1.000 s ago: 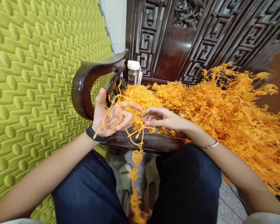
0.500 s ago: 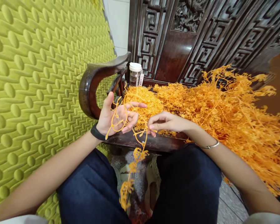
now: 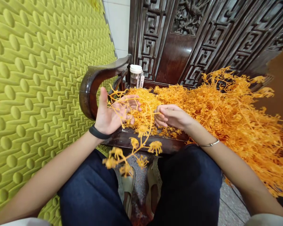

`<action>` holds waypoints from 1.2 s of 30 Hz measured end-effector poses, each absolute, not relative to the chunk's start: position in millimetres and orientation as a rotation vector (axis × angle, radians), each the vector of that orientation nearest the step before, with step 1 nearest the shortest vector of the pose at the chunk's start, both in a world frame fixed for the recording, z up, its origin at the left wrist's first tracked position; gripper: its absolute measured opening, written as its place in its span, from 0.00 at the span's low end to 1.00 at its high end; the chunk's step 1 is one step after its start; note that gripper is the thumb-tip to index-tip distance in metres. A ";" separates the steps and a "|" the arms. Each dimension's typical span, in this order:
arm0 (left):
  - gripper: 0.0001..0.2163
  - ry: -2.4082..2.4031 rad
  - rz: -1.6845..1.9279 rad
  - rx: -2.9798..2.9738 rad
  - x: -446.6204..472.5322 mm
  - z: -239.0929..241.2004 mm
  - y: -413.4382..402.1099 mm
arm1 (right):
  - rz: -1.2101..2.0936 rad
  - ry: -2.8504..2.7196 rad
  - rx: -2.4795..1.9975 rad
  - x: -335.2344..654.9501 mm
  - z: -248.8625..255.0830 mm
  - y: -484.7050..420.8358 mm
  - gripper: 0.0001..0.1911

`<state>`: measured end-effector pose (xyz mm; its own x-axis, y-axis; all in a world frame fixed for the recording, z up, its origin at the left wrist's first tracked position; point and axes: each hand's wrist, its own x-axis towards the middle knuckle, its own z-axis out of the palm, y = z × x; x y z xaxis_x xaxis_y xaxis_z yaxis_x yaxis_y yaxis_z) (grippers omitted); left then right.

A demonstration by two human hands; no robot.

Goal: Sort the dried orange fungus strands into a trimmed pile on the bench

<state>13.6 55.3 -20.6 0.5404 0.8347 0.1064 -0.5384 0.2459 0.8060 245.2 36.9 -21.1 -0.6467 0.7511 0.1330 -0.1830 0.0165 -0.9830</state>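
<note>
My right hand point(image 3: 175, 116) is closed in a pinch on an orange plastic flower stem point(image 3: 152, 121). From there the stem curves down over the gap between my knees, with several small drooping flower heads point(image 3: 155, 147) on it. My left hand point(image 3: 106, 121) is open, palm up, thumb raised and fingers spread. Thin bare orange stems point(image 3: 119, 108) lie across its palm and fingers; whether they join the flowered stem I cannot tell. Just behind both hands is a pile of loose orange flower heads point(image 3: 145, 97) on the dark wooden bench point(image 3: 151, 142).
A large heap of orange flower sprays point(image 3: 238, 125) fills the right side. A clear jar with a white lid point(image 3: 135, 69) stands at the back by the curved armrest point(image 3: 85, 91). Yellow-green padded covering point(image 3: 37, 94) lines the left; a carved wooden backrest point(image 3: 176, 56) rises behind.
My right hand has risen slightly, and the flowered stem has swung up from hanging low. My left fingers have spread wider, and the bare stems have shifted up across them.
</note>
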 end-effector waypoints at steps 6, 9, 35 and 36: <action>0.37 0.452 1.059 0.909 13.9 -27.0 61.6 | 1.583 -1.441 -0.553 249.2 -17.8 41.8 0.14; 0.33 0.477 1.106 0.904 12.6 -28.9 64.8 | 1.471 -1.380 -0.585 251.3 -15.0 43.0 0.16; 0.24 0.751 1.186 0.812 14.0 -40.0 76.7 | 1.261 -1.392 -0.708 254.6 -22.5 50.0 0.17; 0.24 0.753 1.189 0.806 14.1 -39.1 76.5 | 1.242 -1.389 -0.724 254.4 -22.6 49.5 0.17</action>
